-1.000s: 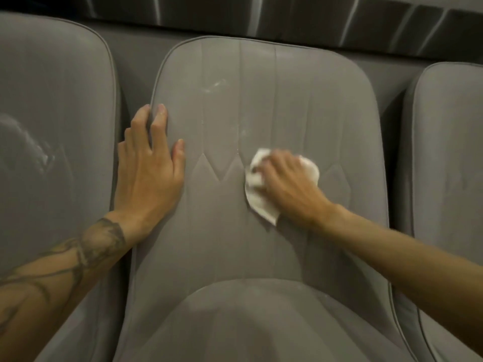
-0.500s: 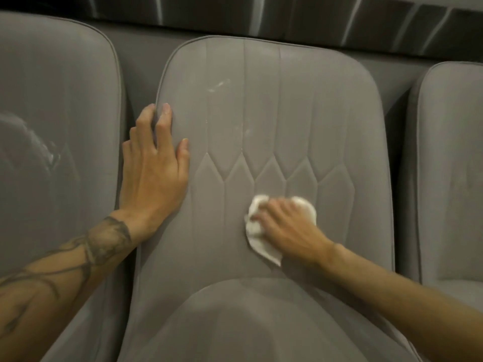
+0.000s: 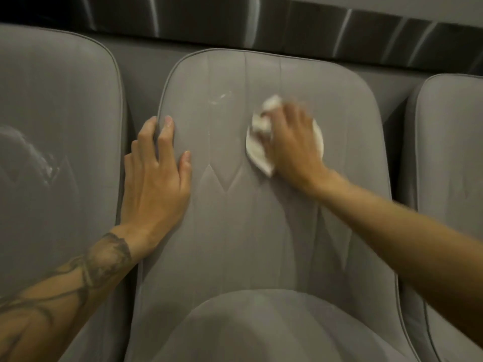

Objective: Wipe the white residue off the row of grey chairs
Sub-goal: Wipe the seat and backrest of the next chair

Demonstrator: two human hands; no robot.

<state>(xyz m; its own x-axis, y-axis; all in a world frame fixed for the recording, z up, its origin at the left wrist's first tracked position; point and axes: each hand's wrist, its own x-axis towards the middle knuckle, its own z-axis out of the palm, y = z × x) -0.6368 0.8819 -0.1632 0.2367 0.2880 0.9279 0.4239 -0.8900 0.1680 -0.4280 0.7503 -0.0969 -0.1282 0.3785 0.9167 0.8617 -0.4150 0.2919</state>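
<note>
The middle grey chair [image 3: 235, 231] faces me, its padded backrest filling the centre. A white residue smear [image 3: 219, 99] marks the upper backrest. My right hand [image 3: 292, 142] presses a crumpled white cloth [image 3: 257, 147] against the backrest, just right of the smear; the hand is motion-blurred. My left hand [image 3: 156, 173] lies flat with straight fingers on the backrest's left edge. The left grey chair [image 3: 60, 126] carries a pale whitish smear [image 3: 34, 158] on its backrest. Only part of the right grey chair [image 3: 449, 152] shows.
A dark wall with shiny vertical strips [image 3: 339, 27] runs behind the chairs. Narrow dark gaps separate the backrests. The middle chair's seat cushion [image 3: 261, 330] is at the bottom centre.
My right hand has swept the cloth from low on the backrest up to its upper part, near the smear. My left hand stays in place on the chair's edge.
</note>
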